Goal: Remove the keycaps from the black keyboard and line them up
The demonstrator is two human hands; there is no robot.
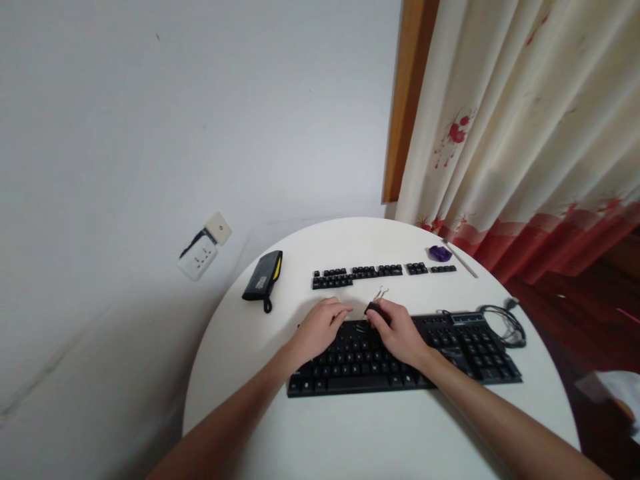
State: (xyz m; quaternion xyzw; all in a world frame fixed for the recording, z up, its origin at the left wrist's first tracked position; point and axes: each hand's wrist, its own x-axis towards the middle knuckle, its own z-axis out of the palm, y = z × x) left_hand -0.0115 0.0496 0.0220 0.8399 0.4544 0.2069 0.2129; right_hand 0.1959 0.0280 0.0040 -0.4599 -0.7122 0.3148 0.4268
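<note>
A black keyboard (pixel 357 368) lies on the round white table (pixel 370 433), keys facing up. My right hand (pixel 400 332) is closed around the black handle of a wire keycap puller (pixel 373 307) above the keyboard's upper rows. Its bent wire prongs point up and away from me. My left hand (pixel 319 328) rests over the keyboard's upper left part, fingers loosely stretched and nothing visible in them. Some keys beneath both hands are hidden. Beyond the hands, loose black keycaps (pixel 333 283) stand in rows on the table.
A dark pouch (pixel 263 277) with a yellow edge and a loop lies at the left. A purple crumpled item (pixel 440 253) and a thin brush-like stick (pixel 461 259) are at the back right. The coiled cable (pixel 505 325) sits right of the keyboard. Wall and curtain (pixel 500 167) border the table.
</note>
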